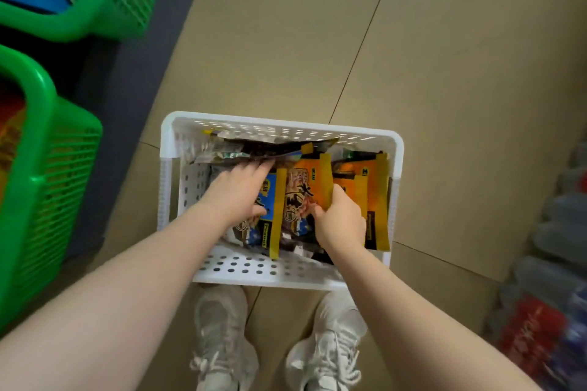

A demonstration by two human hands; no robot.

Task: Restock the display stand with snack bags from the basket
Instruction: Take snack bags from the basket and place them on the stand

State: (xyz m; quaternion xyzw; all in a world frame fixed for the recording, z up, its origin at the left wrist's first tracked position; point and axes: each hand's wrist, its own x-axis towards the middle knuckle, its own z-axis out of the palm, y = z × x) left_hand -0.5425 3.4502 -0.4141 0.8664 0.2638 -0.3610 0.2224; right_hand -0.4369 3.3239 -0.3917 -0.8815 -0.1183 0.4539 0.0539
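Down on the floor (pixel 444 73), right in front of the person's shoes (pixel 222 343), sits the white basket (pixel 282 276) full of snack bags. The right hand (pixel 340 219) has its fingers and thumb curled round the edge of an orange bag (pixel 305 187) that stands on its side. The left hand (pixel 241 190) lies flat with straight fingers, pressing on a blue bag (pixel 268 200) and reaching toward the dark bags at the back. These bags look light, thin and crinkly, and a bit slippery. What is inside could likely crush, so a soft pinch on the flat sealed edge seems best, not a squeeze in the middle. Green bins (pixel 63 168) on the left look like the stand to fill.
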